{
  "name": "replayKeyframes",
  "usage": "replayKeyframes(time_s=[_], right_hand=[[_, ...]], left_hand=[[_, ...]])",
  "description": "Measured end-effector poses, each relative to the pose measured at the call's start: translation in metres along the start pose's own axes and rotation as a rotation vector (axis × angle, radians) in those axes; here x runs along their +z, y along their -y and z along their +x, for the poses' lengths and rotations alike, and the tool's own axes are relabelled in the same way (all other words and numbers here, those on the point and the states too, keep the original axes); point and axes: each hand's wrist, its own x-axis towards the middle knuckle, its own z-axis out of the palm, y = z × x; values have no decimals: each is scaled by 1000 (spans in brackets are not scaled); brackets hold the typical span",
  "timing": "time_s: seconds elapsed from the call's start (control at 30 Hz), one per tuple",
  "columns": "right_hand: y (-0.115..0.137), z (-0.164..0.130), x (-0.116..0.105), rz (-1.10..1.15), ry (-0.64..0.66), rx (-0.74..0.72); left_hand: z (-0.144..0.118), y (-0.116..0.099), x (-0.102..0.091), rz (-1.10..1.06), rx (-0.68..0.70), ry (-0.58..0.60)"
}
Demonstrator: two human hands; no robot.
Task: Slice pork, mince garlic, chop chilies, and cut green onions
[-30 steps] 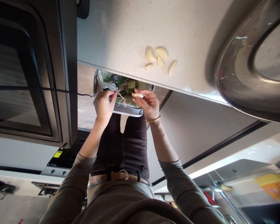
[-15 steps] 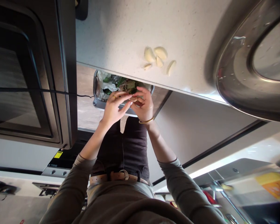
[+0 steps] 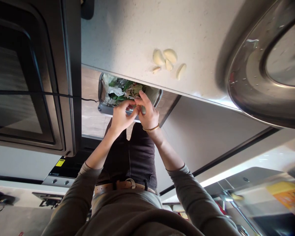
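Left hand point(image 3: 121, 118), right hand point(image 3: 148, 114) together at fingertips above grey lined bin point(image 3: 105, 109), grip contents hidden; pale crescent garlic cloves point(image 3: 170, 55) ahead-right on white worktop point(image 3: 204, 39), nearer right hand.

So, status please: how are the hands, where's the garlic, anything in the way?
Left hand and right hand meeting at fingertips over bin; anything pinched there, hidden. Five garlic cloves on counter. Counter edge covers part of bin.

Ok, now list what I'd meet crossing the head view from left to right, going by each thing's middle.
Black microwave → left hand → right hand → garlic cloves → metal basin.
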Motion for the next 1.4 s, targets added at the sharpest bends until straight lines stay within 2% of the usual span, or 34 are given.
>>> replayKeyframes(time_s=[0.13, 0.37, 0.6, 0.73, 0.87, 0.97, 1.07, 1.2, 1.3, 1.4], right_hand=[[-2, 2, -4, 30, 44, -36], [-2, 4, -7, 116, 56, 42], [-7, 4, -7, 50, 5, -65], [-8, -1, -5, 124, -6, -76], [-7, -5, -5, 407, 24, 85], [-5, -4, -11, 637, 26, 189], [3, 0, -20, 824, 28, 312], [19, 5, -34, 1039, 77, 439], [28, 5, -40, 1013, 69, 439], [28, 11, -46, 694, -73, 297]], left_hand=[[1, 1, -2, -159, -73, 78], [3, 6, -3, -367, -169, 161], [4, 9, -12, -454, -184, 180], [3, 8, -13, -339, -204, 84], [6, 13, -13, -152, -159, -83], [10, 17, -16, 67, -98, -168], [13, 19, -18, 253, -79, -172], [13, 17, -16, 358, -72, -41], [10, 9, -16, 362, 1, -10], [10, -5, -19, 344, 59, -97]])
